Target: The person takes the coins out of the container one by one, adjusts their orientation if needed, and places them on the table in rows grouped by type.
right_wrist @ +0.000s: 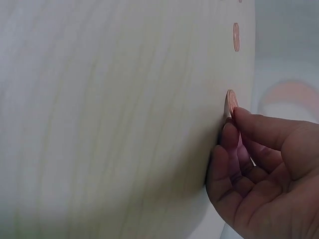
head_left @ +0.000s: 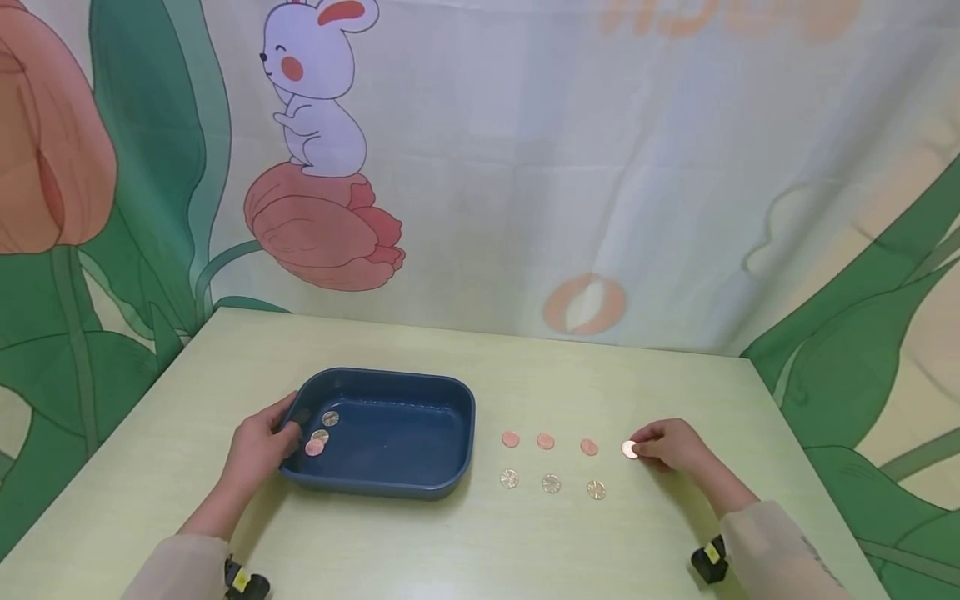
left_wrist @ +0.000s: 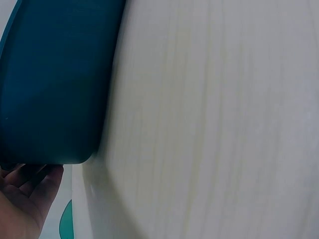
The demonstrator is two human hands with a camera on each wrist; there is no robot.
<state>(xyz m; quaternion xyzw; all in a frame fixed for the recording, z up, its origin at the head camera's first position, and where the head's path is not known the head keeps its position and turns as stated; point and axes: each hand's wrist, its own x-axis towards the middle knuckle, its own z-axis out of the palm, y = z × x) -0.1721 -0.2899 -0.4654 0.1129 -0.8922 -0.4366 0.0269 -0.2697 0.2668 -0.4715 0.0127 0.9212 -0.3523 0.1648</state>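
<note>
A dark blue rectangular tray [head_left: 382, 487] stands left of the middle of the table. My left hand [head_left: 258, 442] grips its left end, the thumb over the rim; in the left wrist view the fingers [left_wrist: 47, 186] lie against the outside of the tray [left_wrist: 55, 84]. Several coins lie inside near that end, among them a copper coin [head_left: 314, 447] and a silvery coin [head_left: 330, 418]. My right hand [head_left: 671, 446] pinches a copper coin [head_left: 628, 450] between thumb and fingertips at the row's right end. In the right wrist view this coin [right_wrist: 231, 102] stands tilted at the tabletop.
Three copper coins, the middle one [head_left: 545, 441] among them, form a row right of the tray. Nearer me lie three paler coins, including a silvery one [head_left: 551, 483] and a golden one [head_left: 596, 489]. A printed cloth [head_left: 480, 208] hangs behind the pale table [head_left: 450, 550].
</note>
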